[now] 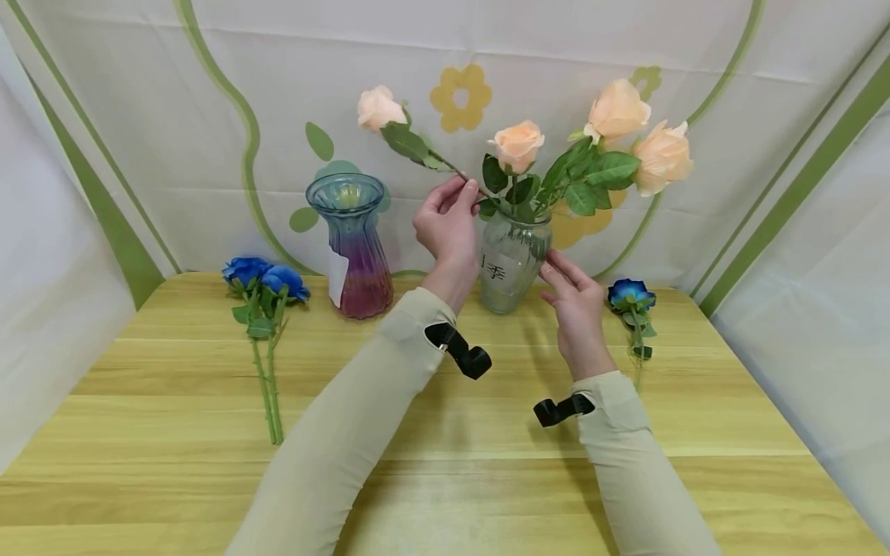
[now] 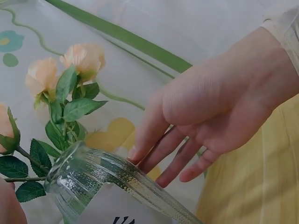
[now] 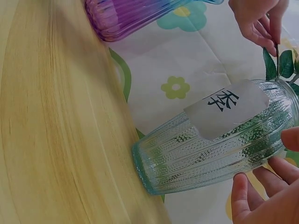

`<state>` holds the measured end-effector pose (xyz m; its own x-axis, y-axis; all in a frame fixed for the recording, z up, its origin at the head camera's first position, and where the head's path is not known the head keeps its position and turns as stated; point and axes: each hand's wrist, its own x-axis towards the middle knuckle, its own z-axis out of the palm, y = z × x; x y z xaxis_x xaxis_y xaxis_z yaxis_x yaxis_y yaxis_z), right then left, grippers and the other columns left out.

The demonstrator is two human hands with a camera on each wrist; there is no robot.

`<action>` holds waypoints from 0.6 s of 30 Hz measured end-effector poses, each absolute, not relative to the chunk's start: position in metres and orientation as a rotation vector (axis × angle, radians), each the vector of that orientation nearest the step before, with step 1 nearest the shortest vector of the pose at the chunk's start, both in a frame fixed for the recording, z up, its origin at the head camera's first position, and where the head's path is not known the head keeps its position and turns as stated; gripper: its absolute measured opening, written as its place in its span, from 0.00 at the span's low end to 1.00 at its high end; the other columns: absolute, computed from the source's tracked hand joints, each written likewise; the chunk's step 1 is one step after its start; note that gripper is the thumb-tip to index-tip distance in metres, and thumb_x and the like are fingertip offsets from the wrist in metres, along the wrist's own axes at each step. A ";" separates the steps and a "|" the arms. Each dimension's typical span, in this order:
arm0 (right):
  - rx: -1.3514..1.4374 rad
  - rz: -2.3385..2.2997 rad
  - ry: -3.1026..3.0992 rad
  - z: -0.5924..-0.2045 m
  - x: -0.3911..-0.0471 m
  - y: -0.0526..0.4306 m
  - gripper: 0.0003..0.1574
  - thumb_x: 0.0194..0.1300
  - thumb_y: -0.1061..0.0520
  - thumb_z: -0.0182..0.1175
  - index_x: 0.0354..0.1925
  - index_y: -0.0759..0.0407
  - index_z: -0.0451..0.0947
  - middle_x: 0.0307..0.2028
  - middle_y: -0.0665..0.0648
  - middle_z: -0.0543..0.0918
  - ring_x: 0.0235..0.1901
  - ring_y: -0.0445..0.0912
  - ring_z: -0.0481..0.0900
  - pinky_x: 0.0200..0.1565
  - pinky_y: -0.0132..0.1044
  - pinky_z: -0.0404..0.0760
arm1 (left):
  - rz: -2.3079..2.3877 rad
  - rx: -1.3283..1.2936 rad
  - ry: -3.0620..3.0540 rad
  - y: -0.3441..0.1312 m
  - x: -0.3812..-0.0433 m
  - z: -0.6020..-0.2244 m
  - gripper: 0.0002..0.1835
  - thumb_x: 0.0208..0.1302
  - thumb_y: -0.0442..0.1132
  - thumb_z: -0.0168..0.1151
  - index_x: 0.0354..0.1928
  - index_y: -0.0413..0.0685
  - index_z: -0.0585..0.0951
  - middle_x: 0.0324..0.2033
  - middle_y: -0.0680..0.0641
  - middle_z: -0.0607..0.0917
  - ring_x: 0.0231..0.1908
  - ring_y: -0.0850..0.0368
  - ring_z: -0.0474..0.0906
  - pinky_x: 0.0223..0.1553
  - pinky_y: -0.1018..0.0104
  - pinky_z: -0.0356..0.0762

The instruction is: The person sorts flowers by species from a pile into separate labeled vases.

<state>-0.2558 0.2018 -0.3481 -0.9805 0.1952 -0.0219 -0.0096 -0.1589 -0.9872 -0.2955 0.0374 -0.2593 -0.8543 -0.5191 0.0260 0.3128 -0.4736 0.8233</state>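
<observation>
My left hand [image 1: 448, 232] pinches the stem of a pale peach rose [image 1: 380, 109] between thumb and fingers, at the left of the clear glass vase [image 1: 524, 251]. That rose leans out to the left, with its stem's lower end at the vase mouth. Three more peach roses [image 1: 518, 145] with green leaves stand in the vase. Fairly straight, the fingers of my right hand [image 1: 580, 309] rest against the vase's right side, as the right wrist view also shows. A white paper label [image 3: 229, 107] with a dark written character is stuck on the glass.
Left of the clear vase stands a blue-to-purple glass vase [image 1: 358, 262] with a white label. Two blue roses [image 1: 264, 289] lie at the table's left, and another blue flower [image 1: 631, 297] at the right. A patterned cloth [image 1: 278, 46] hangs behind the wooden table [image 1: 452, 479].
</observation>
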 end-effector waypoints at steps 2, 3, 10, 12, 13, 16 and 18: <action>-0.214 2.277 -1.946 -0.348 -0.256 0.201 0.30 0.78 0.51 0.63 0.74 0.50 0.75 0.76 0.50 0.75 0.69 0.44 0.78 0.65 0.40 0.79 | -2.301 0.310 -1.282 0.039 -0.297 -0.259 0.11 0.66 0.32 0.74 0.49 0.35 0.90 0.38 0.44 0.93 0.40 0.47 0.91 0.45 0.57 0.90; -0.213 2.280 -1.943 -0.348 -0.256 0.201 0.30 0.78 0.51 0.63 0.74 0.50 0.75 0.76 0.51 0.75 0.69 0.44 0.77 0.64 0.39 0.79 | -2.285 0.315 -1.315 0.040 -0.297 -0.258 0.11 0.67 0.33 0.75 0.49 0.37 0.90 0.39 0.45 0.93 0.39 0.50 0.91 0.46 0.57 0.90; -0.221 2.274 -1.948 -0.348 -0.256 0.204 0.30 0.79 0.52 0.62 0.74 0.50 0.75 0.76 0.51 0.75 0.69 0.45 0.77 0.65 0.40 0.79 | -2.168 0.340 -1.537 0.054 -0.301 -0.258 0.07 0.65 0.36 0.77 0.44 0.47 0.93 0.39 0.50 0.94 0.34 0.67 0.85 0.38 0.73 0.85; -0.221 2.279 -1.943 -0.348 -0.257 0.203 0.29 0.79 0.53 0.62 0.74 0.50 0.75 0.75 0.51 0.76 0.69 0.45 0.77 0.64 0.39 0.80 | -2.128 0.338 -1.603 0.058 -0.302 -0.260 0.06 0.65 0.36 0.77 0.43 0.49 0.94 0.39 0.51 0.94 0.35 0.67 0.85 0.36 0.77 0.82; -0.219 2.281 -1.940 -0.348 -0.257 0.203 0.29 0.79 0.53 0.62 0.74 0.50 0.75 0.75 0.51 0.76 0.68 0.45 0.77 0.62 0.37 0.81 | -2.108 0.338 -1.634 0.061 -0.303 -0.261 0.06 0.65 0.37 0.77 0.42 0.49 0.94 0.39 0.51 0.94 0.35 0.66 0.85 0.36 0.77 0.81; -0.215 2.280 -1.939 -0.348 -0.257 0.202 0.29 0.78 0.53 0.62 0.74 0.50 0.75 0.75 0.51 0.76 0.68 0.44 0.78 0.57 0.33 0.82 | -2.030 0.347 -1.734 0.066 -0.306 -0.267 0.05 0.65 0.37 0.76 0.41 0.50 0.94 0.38 0.52 0.94 0.36 0.64 0.86 0.36 0.77 0.80; -0.213 2.283 -1.939 -0.347 -0.257 0.201 0.29 0.78 0.52 0.63 0.74 0.50 0.75 0.75 0.51 0.76 0.68 0.44 0.78 0.55 0.31 0.82 | -1.964 0.356 -1.792 0.068 -0.307 -0.270 0.04 0.66 0.37 0.76 0.41 0.51 0.95 0.37 0.52 0.94 0.36 0.63 0.87 0.36 0.76 0.79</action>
